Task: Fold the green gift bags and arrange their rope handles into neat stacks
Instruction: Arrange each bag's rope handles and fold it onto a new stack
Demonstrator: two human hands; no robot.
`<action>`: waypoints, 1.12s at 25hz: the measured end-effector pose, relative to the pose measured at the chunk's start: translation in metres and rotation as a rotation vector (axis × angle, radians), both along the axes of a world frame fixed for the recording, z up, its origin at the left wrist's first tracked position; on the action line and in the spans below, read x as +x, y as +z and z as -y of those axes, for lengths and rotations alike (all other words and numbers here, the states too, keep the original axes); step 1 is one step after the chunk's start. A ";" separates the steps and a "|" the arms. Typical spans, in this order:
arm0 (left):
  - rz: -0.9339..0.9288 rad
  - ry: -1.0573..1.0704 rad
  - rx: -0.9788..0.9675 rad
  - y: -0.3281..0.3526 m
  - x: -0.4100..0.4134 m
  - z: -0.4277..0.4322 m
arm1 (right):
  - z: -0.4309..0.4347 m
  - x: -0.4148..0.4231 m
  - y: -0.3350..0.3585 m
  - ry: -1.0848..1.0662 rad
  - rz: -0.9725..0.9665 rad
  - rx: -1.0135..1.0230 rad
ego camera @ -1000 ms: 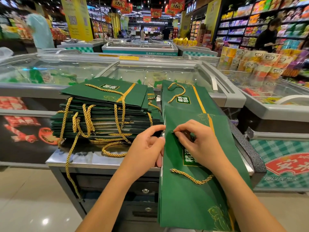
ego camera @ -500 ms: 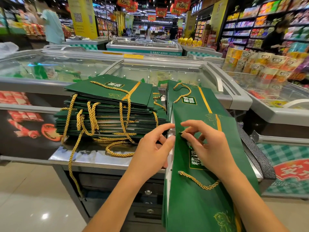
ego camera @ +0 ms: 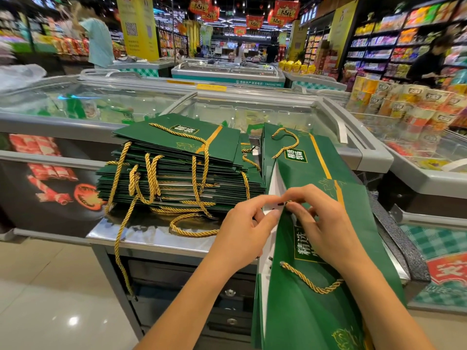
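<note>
1. Gift bag [ego camera: 316,314]: flat on the right part of the bench [ego camera: 141,236]. It runs 12 to 6 o'clock and overhangs the near edge. Mouth edge is parted, white inside showing.
2. Left hand [ego camera: 242,231]: grip narrow, thumb and forefinger pinch the bag's white inner edge by a handle hole.
3. Right hand [ego camera: 326,228]: just at 3 o'clock of the left. Grip narrow, fingertips pinch the green outer edge at the same spot.
4. Rope handle [ego camera: 310,282]: loop lies on the bag face, 6 o'clock of the right hand.
5. Stack of folded bags [ego camera: 177,170]: 9 o'clock of the hands, ropes trailing off the bench edge.
6. Handling, my guess: light, stiff coated card, probably slick, and creases will stay. Hold it at edges and fold lines. The rope is limp, so take it mid-loop to tuck it.
</note>
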State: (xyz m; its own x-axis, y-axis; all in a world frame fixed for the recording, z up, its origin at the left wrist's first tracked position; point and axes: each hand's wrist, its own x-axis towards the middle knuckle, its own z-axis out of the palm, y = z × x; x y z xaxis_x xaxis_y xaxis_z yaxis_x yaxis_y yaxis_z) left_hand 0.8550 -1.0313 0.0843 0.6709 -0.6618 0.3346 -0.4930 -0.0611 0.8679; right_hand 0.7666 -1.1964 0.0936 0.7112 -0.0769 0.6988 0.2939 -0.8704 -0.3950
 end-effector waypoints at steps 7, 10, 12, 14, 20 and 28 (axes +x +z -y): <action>0.128 0.161 0.061 -0.001 -0.004 0.011 | -0.003 0.000 0.003 0.010 -0.066 -0.053; 0.133 0.183 0.053 0.002 -0.005 0.006 | -0.002 -0.004 0.007 0.021 -0.144 -0.069; 0.014 0.198 0.000 0.003 -0.004 0.001 | 0.000 -0.008 0.009 0.033 -0.203 -0.063; -0.104 0.223 -0.090 0.005 -0.004 -0.006 | 0.001 -0.010 0.008 0.047 -0.225 -0.037; -0.078 0.210 -0.107 0.005 -0.010 -0.014 | -0.001 -0.010 0.006 0.061 -0.226 0.087; -0.147 0.142 -0.005 0.002 -0.002 -0.016 | 0.003 -0.011 0.006 -0.132 -0.270 -0.010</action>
State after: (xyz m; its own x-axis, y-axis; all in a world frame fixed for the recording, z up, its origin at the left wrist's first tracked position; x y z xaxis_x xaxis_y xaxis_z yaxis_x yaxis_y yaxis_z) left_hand 0.8534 -1.0151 0.0860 0.7994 -0.5553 0.2295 -0.3480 -0.1165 0.9302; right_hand 0.7555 -1.1997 0.0993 0.8558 -0.1747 0.4869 0.0639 -0.8984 -0.4346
